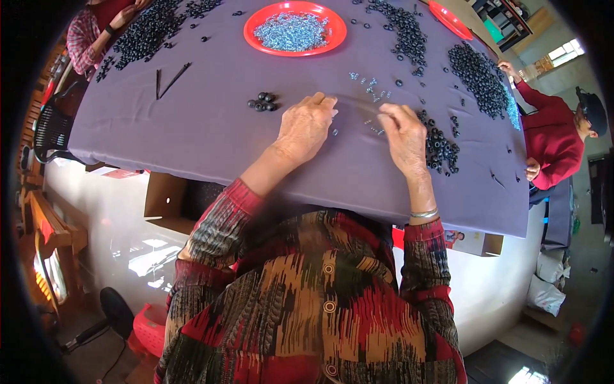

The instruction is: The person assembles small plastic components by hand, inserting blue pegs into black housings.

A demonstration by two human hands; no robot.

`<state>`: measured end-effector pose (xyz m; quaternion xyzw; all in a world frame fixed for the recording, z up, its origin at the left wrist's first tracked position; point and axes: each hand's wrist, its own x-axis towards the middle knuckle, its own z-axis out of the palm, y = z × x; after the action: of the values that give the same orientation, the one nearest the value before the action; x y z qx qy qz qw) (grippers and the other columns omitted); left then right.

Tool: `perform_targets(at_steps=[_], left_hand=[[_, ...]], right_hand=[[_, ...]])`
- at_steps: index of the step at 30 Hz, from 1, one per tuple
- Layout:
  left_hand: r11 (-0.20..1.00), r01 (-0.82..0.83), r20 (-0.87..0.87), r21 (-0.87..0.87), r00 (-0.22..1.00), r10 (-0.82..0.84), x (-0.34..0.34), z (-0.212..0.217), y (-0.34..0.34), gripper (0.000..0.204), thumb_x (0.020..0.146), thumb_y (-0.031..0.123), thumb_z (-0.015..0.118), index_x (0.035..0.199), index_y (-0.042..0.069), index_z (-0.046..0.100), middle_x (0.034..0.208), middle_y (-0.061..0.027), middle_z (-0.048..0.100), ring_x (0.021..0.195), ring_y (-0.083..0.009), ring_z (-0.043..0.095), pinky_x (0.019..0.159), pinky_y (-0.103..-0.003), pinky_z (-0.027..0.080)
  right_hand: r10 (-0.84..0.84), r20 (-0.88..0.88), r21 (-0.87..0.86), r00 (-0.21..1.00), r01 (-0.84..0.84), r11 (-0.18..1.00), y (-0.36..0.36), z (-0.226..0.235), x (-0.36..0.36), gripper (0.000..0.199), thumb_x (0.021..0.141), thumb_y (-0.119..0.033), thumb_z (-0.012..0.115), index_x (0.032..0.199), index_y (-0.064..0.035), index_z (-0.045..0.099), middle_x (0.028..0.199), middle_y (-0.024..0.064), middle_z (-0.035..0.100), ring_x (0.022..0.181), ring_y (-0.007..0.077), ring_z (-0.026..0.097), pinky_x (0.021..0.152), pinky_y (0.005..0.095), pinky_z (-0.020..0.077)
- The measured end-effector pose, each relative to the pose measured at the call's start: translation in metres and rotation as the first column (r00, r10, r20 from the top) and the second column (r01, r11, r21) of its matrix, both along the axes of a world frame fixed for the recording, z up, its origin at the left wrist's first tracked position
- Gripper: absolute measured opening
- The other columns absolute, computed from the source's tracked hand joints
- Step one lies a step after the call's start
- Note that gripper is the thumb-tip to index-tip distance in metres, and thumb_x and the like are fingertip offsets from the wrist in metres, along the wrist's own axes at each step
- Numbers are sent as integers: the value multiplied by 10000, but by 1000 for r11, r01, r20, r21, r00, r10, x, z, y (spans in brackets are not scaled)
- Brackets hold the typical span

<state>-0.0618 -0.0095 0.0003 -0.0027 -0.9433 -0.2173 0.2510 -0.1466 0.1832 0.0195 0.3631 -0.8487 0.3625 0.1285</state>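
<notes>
My left hand [306, 126] is over the purple cloth, fingers curled and pressed together, with what they pinch too small to make out. A small clear-blue bead [335, 132] lies just beside its fingertips. To the right, my right hand [405, 137] has its fingers bent into a pinch and is smeared by motion. A faint thin line seems to run between the two hands. Loose pale blue beads [369, 87] lie ahead of and beside my right hand. Left of my left hand is a small cluster of large black round beads [262, 102].
Farther off, a red plate [251, 40] holds pale blue beads. Black beads lie heaped at the far left [144, 35], beside my right hand [441, 147] and at the right [476, 80]. Dark thin sticks [171, 82] rest at left. A person in red [556, 131] sits at the right edge.
</notes>
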Motion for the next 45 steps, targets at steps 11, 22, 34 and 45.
perform_targets(at_steps=[11,22,34,45], left_hand=[[961,6,-102,277,994,24,1,-6,-9,147,875,28,524,1014,21,571,893,-151,587,786,-350,600,677,-403,489],[942,11,-133,335,991,36,3,-5,-9,140,857,22,561,994,3,575,863,-156,579,738,-348,590,660,-388,481],[935,17,-155,354,987,41,3,-4,-9,162,843,1,565,1003,7,581,874,-163,581,738,-356,589,651,-392,479],[922,21,-168,387,985,48,3,-5,-10,162,842,-3,561,1001,6,587,847,-155,571,729,-344,585,646,-384,476]], right_hand=[[-25,-45,126,999,31,992,-14,-11,-53,83,808,-65,614,891,-65,625,769,99,585,710,273,588,656,367,474],[104,95,201,990,-121,972,2,4,-48,99,795,-10,586,883,-50,610,745,90,564,666,215,576,627,340,459],[10,7,362,1000,-12,932,-41,6,-83,110,791,-109,611,880,-50,640,817,126,635,755,299,622,702,377,487],[120,8,486,993,-109,867,-58,21,-77,126,703,-63,603,826,-39,614,807,117,641,742,285,622,681,373,491]])
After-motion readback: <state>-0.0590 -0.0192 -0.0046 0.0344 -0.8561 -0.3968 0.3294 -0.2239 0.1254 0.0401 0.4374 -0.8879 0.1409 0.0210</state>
